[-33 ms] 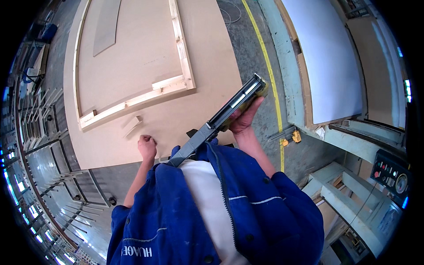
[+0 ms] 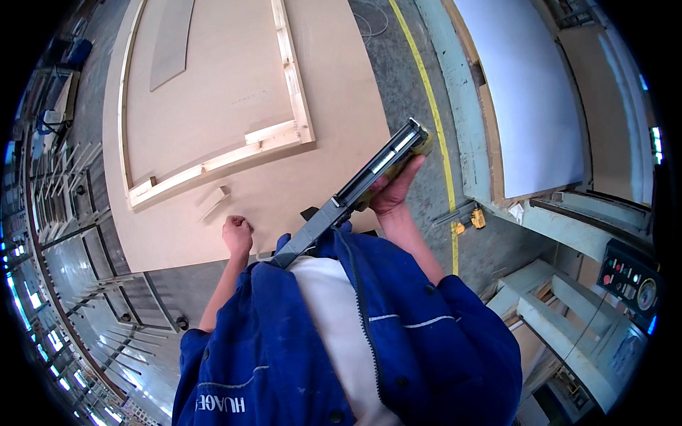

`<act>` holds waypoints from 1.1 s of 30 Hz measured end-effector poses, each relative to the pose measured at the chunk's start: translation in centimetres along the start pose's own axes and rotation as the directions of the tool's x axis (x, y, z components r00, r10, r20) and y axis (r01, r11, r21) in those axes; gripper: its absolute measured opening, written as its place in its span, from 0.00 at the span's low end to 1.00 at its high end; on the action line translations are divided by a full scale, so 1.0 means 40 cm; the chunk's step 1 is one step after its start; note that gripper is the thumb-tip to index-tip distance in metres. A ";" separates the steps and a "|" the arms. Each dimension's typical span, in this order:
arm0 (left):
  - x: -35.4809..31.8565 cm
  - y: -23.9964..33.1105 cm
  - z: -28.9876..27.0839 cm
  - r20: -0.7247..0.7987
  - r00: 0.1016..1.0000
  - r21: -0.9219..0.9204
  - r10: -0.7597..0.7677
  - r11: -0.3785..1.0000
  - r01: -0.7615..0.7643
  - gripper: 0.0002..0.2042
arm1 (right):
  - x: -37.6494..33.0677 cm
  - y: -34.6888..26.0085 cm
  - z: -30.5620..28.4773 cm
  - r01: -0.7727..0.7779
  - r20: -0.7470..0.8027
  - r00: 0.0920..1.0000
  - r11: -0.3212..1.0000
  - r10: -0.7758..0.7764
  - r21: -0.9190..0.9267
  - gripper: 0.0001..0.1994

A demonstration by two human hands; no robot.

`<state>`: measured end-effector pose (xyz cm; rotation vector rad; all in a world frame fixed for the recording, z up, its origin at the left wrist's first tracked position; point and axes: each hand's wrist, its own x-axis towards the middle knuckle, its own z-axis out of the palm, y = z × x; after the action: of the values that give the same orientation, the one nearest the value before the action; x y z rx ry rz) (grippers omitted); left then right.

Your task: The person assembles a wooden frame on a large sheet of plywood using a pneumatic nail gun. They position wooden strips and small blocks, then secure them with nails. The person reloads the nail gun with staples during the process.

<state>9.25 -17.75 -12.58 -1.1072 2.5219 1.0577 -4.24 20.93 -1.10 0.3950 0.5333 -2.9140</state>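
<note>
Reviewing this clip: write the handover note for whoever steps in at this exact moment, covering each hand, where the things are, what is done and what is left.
Left hand: closed in a fist, resting on the large board near its front edge; whether it holds anything cannot be told.
Right hand: gripping the long stapler-like tool, held in the air over the board's right side, away from the wood.
Wooden frame: strips lie on the board, joined at the near right corner. A small loose wood piece lies just in front of it, beside the left hand.
Done: frame strips laid out.
Left: loose piece not yet placed; tool not yet at the frame.
</note>
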 end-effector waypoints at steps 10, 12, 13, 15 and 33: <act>-0.252 0.711 -0.207 0.288 0.721 -0.585 0.630 0.712 -0.388 0.08 | -0.009 -0.006 0.006 -0.080 0.069 0.994 0.997 0.079 0.010 0.40; -0.332 0.828 -0.232 0.388 0.581 -0.520 0.715 0.691 -0.502 0.08 | -0.005 -0.005 0.006 -0.102 0.157 0.984 0.992 0.089 0.078 0.40; -0.369 0.876 -0.238 0.393 0.542 -0.446 0.743 0.669 -0.594 0.08 | -0.010 -0.006 0.021 -0.102 0.156 0.984 0.991 0.088 0.089 0.40; -0.399 0.919 -0.219 0.416 0.544 -0.317 0.729 0.677 -0.664 0.07 | -0.007 -0.007 0.025 -0.145 0.249 0.963 0.976 0.103 0.160 0.39; -0.408 0.969 -0.132 0.430 0.636 -0.247 0.641 0.761 -0.601 0.05 | -0.018 -0.022 0.021 -0.080 0.239 0.971 0.971 0.025 0.224 0.36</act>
<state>-6.03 6.01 19.03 0.1181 2.4477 1.3796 -3.91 21.51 0.16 0.0846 0.1446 -2.9230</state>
